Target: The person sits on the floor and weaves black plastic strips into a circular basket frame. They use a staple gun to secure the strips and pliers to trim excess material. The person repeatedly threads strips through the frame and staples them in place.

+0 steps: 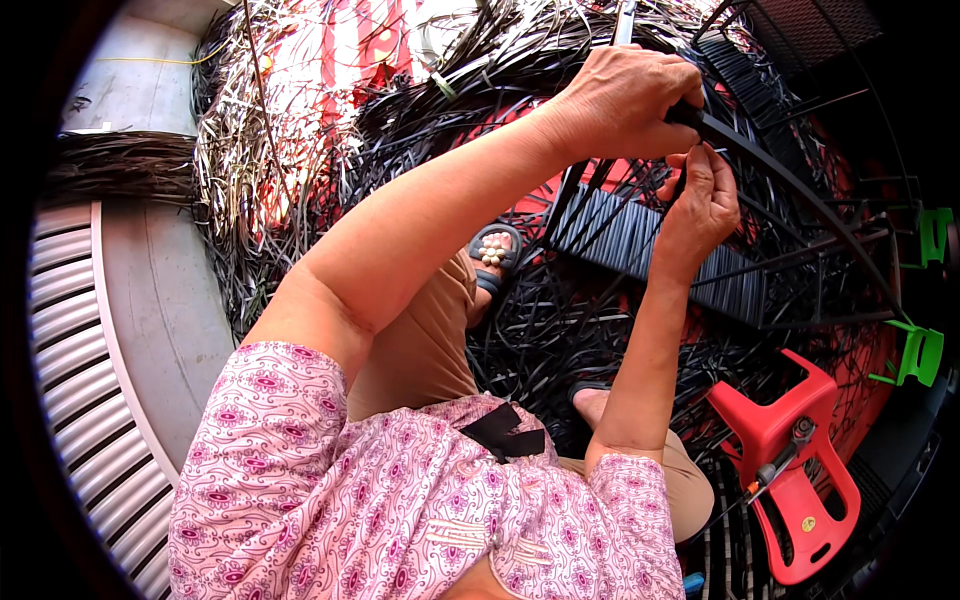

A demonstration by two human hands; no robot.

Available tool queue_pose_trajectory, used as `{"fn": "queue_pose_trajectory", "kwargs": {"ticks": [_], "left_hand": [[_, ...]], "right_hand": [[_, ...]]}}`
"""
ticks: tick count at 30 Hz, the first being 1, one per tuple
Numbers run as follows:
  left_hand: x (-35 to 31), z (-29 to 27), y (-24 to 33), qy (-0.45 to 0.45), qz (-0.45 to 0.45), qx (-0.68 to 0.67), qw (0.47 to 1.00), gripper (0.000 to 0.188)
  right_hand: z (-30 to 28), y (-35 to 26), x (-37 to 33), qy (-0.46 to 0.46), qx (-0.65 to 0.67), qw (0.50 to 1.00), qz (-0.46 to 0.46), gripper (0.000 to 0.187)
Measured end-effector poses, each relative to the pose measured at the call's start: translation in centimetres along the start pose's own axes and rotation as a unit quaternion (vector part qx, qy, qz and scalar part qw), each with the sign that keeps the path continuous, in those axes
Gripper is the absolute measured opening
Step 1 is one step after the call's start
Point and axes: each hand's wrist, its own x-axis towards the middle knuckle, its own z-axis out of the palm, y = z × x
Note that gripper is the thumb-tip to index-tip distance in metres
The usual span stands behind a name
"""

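My left hand (632, 98) is closed at the upper end of a curved black rail (800, 190), its knuckles turned up. Just below it, my right hand (704, 200) is closed in a pinch, fingertips close under the left hand. What the right fingertips hold is too small and dark to make out. The rail belongs to a dark frame with a panel of narrow, closely set grey-black slats (625, 230), which stands in front of me beyond my knees. Part of the rail is hidden by my fingers.
Loose black strips (400, 150) lie heaped over a red floor covering. At the right stands a small red plastic chair (775, 410) with a hand tool (785, 465) on it, near a green plastic piece (915, 353). A grey slatted bench (90, 370) runs along the left.
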Motion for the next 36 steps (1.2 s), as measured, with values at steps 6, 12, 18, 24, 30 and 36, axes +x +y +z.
{"fn": "queue_pose_trajectory", "kwargs": {"ticks": [6,12,18,24,30,36], "left_hand": [[-0.3,0.2,0.3,0.035,0.032,0.032,0.998,0.025],[-0.6,0.7,0.3,0.068,0.086,0.07,0.992,0.025],[-1.2,0.5,0.7,0.058,0.091,0.098,0.989,0.025],[-1.4,0.3,0.7,0.044,0.102,0.074,0.991,0.028],[-1.3,-0.2,1.1,0.015,0.085,0.083,0.993,0.027],[-1.4,0.4,1.5,0.038,0.083,0.109,0.99,0.025]], "right_hand": [[0.4,-0.1,-0.4,0.016,-0.03,0.999,-0.024,0.02],[0.5,-0.1,-0.4,0.022,-0.058,0.996,-0.058,0.022],[0.6,-0.2,-0.6,0.027,-0.063,0.996,-0.06,0.022],[0.8,-0.3,-0.8,0.04,-0.059,0.996,-0.051,0.021],[0.8,0.1,-0.7,0.047,-0.055,0.996,-0.045,0.02],[0.7,0.2,-0.6,0.049,-0.075,0.994,-0.055,0.02]]}}
